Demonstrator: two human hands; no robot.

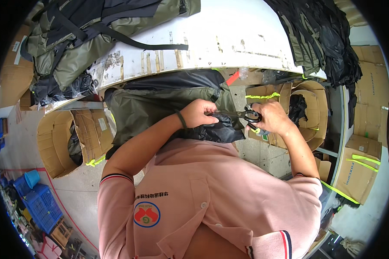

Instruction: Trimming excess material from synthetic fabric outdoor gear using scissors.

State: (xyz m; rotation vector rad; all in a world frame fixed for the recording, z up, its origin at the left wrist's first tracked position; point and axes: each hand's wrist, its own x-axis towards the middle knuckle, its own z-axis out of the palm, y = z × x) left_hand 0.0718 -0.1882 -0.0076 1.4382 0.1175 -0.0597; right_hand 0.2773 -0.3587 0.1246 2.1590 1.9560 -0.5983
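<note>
Across my lap lies an olive-green and black fabric piece, which looks like part of a bag. My left hand pinches its black fabric near the right end, fingers closed. In my right hand is a pair of black-handled scissors, the fingers wrapped round the handles. The blades point left toward my left fingertips and lie against the dark cloth. Whether the blades are parted or together is too small to tell.
A white worktable stands ahead, with olive and black bags on its left and dark bags hanging over its right. Open cardboard boxes stand at left and right. Blue crates sit at far left.
</note>
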